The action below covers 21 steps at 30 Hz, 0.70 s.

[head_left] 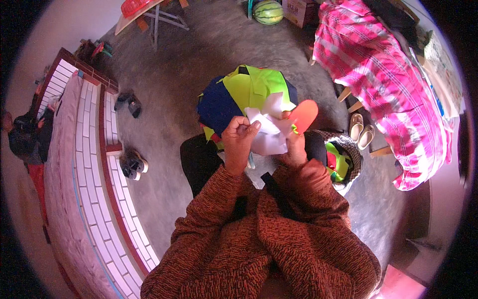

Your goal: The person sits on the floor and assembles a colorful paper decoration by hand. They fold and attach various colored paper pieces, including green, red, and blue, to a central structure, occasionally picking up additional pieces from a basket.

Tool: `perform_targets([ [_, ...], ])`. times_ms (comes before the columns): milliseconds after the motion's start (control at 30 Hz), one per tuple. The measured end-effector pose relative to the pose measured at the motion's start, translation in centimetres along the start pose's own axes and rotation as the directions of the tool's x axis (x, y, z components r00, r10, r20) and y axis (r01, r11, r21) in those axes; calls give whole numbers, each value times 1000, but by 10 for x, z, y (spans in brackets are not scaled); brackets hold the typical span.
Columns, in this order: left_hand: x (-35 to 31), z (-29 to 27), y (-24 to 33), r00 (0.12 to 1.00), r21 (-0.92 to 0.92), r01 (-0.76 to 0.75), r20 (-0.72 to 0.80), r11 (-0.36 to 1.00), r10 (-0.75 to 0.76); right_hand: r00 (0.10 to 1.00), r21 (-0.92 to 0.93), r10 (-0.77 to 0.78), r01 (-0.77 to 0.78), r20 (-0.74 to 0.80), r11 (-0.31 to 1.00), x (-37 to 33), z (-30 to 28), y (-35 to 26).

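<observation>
In front of my lap, my left hand (238, 141) pinches the edge of a crumpled white piece (269, 135), thin like paper or cloth. My right hand (297, 148) grips the other side of it, together with an orange-red piece with a rounded end (304, 113) that sticks up past the fingers. A scrap of yellow-green shows by the right thumb. Just beyond both hands lies a heap of yellow-green fabric (256, 82) and dark navy fabric (217, 105). What the heap rests on is hidden.
By my right knee stands a checked-lined basket (354, 149) with yellow-green and red pieces inside. Beige shoes (367, 135) sit near a pink plaid-covered piece of furniture (378, 84). Dark shoes (132, 164) lie beside a white-tiled platform (94, 174). A watermelon (268, 12) is at the far side.
</observation>
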<state>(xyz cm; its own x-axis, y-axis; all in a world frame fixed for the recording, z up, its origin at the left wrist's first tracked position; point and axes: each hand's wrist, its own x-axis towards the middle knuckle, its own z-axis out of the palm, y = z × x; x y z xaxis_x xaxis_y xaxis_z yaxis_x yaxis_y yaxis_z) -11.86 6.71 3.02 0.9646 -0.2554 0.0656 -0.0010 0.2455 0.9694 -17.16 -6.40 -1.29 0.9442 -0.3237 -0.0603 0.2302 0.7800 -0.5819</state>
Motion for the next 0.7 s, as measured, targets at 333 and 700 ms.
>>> perform_targets([
  [333,-4,-14,30,996,-385,-31,69,922,62,998,508,-49,61,-37,859,23,-4,-45],
  [700,-2,-40,14,856,-444,248,517,861,20,990,559,39,-110,137,822,13,-1,-77],
])
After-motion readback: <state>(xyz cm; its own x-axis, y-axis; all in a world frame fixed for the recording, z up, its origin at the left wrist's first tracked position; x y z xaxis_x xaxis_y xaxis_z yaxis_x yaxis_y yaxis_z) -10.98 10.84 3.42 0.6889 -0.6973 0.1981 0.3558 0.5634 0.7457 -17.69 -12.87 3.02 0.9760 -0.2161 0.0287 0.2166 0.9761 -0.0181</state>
